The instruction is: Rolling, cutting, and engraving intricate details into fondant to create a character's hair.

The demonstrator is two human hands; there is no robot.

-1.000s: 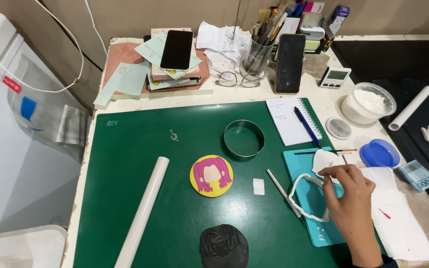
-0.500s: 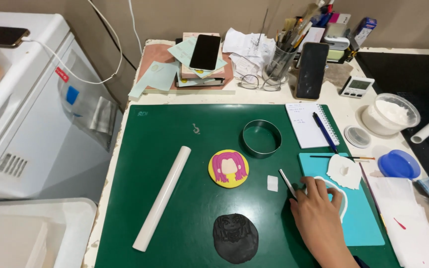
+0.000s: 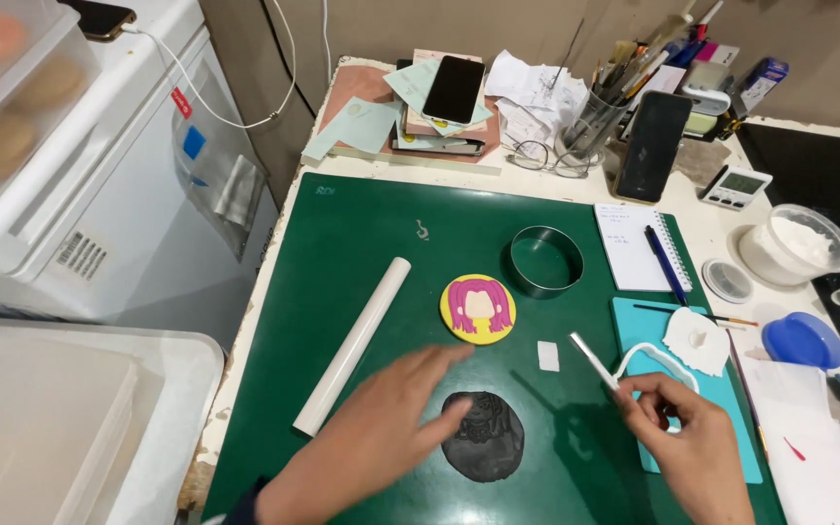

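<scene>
1. The left hand [image 3: 381, 428] hovers flat with fingers spread and straight, its fingertips at the near edge of the black fondant disc [image 3: 483, 436], which lies on the green cutting mat [image 3: 362, 253].
2. The right hand [image 3: 687, 442] pinches a slim white modelling tool [image 3: 595, 360] between thumb and forefinger; the other fingers are curled in.
3. The disc looks soft, thin and light, likely to stretch or tear; it is best lifted from under its edge, flat on open fingers. Whether the fingertips touch it is hard to tell.
4. Beyond lie a white rolling pin [image 3: 354, 342] and a yellow disc with a pink-haired face [image 3: 477, 308].
5. Farther off stands a metal ring cutter [image 3: 546, 260].
</scene>
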